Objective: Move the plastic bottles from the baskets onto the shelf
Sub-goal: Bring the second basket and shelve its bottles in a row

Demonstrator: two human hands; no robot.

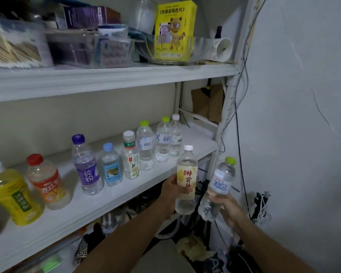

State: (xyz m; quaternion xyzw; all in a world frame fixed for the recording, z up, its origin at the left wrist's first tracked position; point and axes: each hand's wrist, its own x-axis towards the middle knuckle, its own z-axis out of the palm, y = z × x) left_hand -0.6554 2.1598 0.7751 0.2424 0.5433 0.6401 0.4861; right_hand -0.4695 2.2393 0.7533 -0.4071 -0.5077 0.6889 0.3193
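Before the right end of the white shelf (110,201), a white-capped bottle with a yellow label (186,175) is held upright in the left hand (169,192), the fingers curled round its middle. A green-capped water bottle (219,186), tilted to the right, is gripped near its base by the curled fingers of the right hand (228,207), just beside the first. A row of other bottles (86,166) is stood on the shelf.

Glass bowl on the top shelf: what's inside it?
A yellow box with a cartoon animal stands inside the bowl. Anything behind the box is covered, so I cannot tell.
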